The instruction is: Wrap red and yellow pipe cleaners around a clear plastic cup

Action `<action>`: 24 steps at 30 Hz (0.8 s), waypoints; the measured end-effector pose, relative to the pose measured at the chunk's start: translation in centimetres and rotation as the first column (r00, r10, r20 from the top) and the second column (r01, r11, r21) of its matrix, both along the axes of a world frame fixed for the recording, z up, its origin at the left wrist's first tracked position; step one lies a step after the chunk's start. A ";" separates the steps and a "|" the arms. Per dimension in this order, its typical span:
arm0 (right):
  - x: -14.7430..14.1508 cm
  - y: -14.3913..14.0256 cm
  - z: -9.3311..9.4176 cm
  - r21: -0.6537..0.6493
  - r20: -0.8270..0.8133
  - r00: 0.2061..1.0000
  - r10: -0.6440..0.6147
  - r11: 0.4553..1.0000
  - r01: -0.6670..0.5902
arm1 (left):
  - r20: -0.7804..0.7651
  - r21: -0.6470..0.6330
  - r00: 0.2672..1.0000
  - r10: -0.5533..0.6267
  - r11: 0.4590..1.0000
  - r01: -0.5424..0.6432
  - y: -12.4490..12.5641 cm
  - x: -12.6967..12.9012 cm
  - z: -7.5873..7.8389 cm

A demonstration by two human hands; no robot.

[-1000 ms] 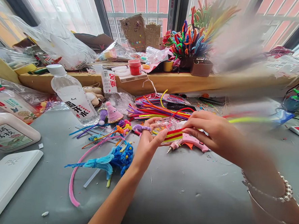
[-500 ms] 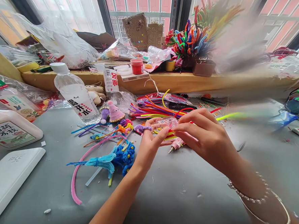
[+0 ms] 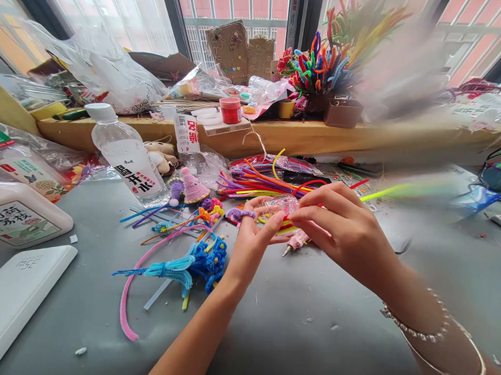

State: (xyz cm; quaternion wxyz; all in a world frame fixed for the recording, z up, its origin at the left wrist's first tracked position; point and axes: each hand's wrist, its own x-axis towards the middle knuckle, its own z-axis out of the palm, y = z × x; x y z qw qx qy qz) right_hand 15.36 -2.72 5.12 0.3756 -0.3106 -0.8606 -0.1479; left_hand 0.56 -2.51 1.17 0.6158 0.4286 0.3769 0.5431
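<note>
Fingertips first: the left hand has thumb and forefinger pinched shut on a small bunch of pipe cleaners, red and yellow strands side by side, fuzzy, lying flat across the fingers. A purple chenille ring sits on one left finger. Against that same pinch rests a crinkled bit of clear plastic wrap, glossy and see-through. The right hand comes in from the other side, thumb and forefinger closed on the bunch's near end, fingertips touching the left's; the other fingers are curled loose. A lime-green strand runs out to the right past the knuckles, blurred further along.

The bunch is held just above the grey table, in the middle of the view. Right beneath the hands, a pink glue gun pokes its nozzle out. Behind them lies a loose heap of pipe cleaners in many colours on a plastic bag. To the left, a blue chenille flower and a long pink strand curve across the table. Further left, a water bottle stands tilted. On the wooden sill, a pot of chenille flowers rises.
</note>
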 end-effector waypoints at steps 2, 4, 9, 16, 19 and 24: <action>-0.1 0.0 0.0 -0.004 -0.001 1.000 -0.006 1.000 0.006 | -0.009 -0.002 1.000 0.004 1.000 -0.004 0.0 0.0 0.0; -0.1 0.0 0.0 -0.006 -0.006 1.000 -0.007 1.000 0.007 | -0.022 -0.005 1.000 0.012 1.000 -0.012 0.0 0.0 0.0; -0.1 0.0 0.0 -0.008 -0.007 1.000 0.000 1.000 0.000 | -0.022 -0.005 1.000 0.022 1.000 -0.022 0.0 0.0 0.0; -0.1 0.1 0.0 -0.001 -0.011 1.000 0.015 1.000 -0.015 | -0.029 -0.001 0.999 0.021 1.000 -0.021 0.0 0.0 -0.1; -0.1 0.1 0.0 -0.004 -0.008 1.000 0.015 1.000 -0.015 | -0.034 0.011 0.999 0.014 1.000 -0.013 0.0 0.0 -0.1; -0.2 0.0 -0.1 -0.014 -0.014 1.000 0.019 1.000 -0.019 | -0.031 0.015 0.999 0.015 1.000 -0.015 0.0 -0.1 -0.2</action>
